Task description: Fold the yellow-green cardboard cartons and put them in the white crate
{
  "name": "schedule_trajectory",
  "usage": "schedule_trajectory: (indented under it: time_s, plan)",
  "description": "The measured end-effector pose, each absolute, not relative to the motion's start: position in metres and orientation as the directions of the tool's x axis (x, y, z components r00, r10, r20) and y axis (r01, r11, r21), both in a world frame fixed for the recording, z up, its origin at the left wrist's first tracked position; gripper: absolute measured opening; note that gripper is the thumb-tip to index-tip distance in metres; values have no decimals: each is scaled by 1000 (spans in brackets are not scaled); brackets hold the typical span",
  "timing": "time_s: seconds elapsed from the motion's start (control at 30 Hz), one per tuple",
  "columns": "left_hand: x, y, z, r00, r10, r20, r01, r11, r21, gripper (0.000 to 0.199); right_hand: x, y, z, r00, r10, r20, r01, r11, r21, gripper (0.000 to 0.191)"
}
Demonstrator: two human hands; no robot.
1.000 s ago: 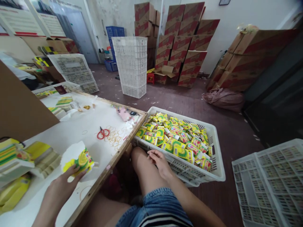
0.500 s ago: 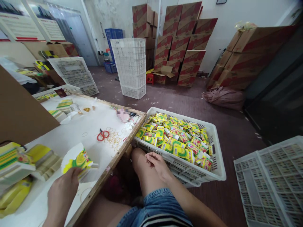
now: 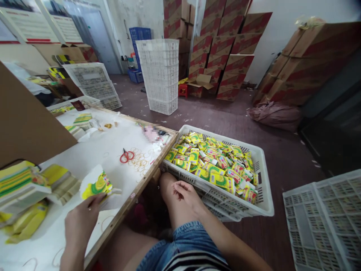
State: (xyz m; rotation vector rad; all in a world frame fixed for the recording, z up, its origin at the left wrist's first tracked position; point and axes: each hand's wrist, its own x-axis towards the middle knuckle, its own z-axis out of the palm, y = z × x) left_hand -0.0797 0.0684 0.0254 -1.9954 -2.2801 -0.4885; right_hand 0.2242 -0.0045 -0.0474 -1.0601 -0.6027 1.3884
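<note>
Over the white tabletop (image 3: 113, 131), my left hand (image 3: 81, 218) has its fingers pinched at the near edge of a yellow-and-green printed carton (image 3: 99, 185). The carton has a white flap at its far left, and a pale strip sticks out to its right. My right hand (image 3: 184, 194) rests by my knee, palm partly up, fingers loosely curled with nothing seen in them. It is beside a white plastic crate (image 3: 265, 180) heaped with small yellow-green packets (image 3: 211, 165). Stacked flat yellow cartons (image 3: 56, 180) and a yellow bundle (image 3: 26, 222) lie left of my left hand.
Red-handled scissors (image 3: 126, 156) and loose rubber bands (image 3: 142, 162) lie on the table. A brown cardboard panel (image 3: 31, 120) stands at the left. Stacked white crates (image 3: 159, 75), cardboard boxes (image 3: 237, 71) and another crate (image 3: 324, 222) stand around the floor.
The whole view has shifted slightly, with the table and crate appearing further right and a little higher. Both hands keep nearly the same pose, and the left stays at the carton.
</note>
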Motion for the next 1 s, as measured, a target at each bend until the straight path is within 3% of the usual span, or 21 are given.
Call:
schedule_trajectory:
  time_s: [0.1, 0.17, 0.27, 0.33, 0.4, 0.53, 0.73, 0.87, 0.93, 1.0]
  plan:
    - [-65, 52, 29, -214, 776, 594, 960, 54, 275, 37, 220, -9, -39, 111, 965, -236, -488, -154, -859, 45]
    - [-47, 37, 24, -101, 662, 743, 935, -192, 298, 26, 216, -12, -29, 38, 973, -227, -514, -176, -840, 54]
    - [-15, 19, 7, 301, 557, 774, 724, -662, 195, 19, 208, -15, -14, -103, 983, -151, -554, -182, -813, 64]
    - [5, 12, -7, 449, 525, 723, 582, -786, 210, 23, 202, -13, -11, -138, 985, -106, -532, -164, -831, 58]
    - [20, 10, -20, 491, 522, 697, 520, -818, 246, 26, 194, -7, -17, -103, 987, -126, -478, -161, -864, 49]
    - [33, 15, -39, 513, 631, 582, 560, -760, 330, 29, 180, 6, -44, -16, 976, -218, -414, -205, -887, 46]
    - [23, 27, -52, 397, 804, 443, 648, -587, 485, 24, 171, 28, -60, 7, 977, -215, -355, -199, -914, 40]
    - [17, 40, -50, 228, 892, 391, 691, -431, 581, 56, 176, 39, -59, 49, 980, -193, -312, -169, -935, 37]
    - [18, 41, -46, 144, 936, 322, 598, -341, 725, 61, 181, 35, -59, 76, 981, -176, -308, -145, -940, 40]
    - [22, 39, -41, 120, 977, 175, 347, -207, 915, 58, 187, 24, -60, 51, 984, -169, -313, -145, -938, 48]
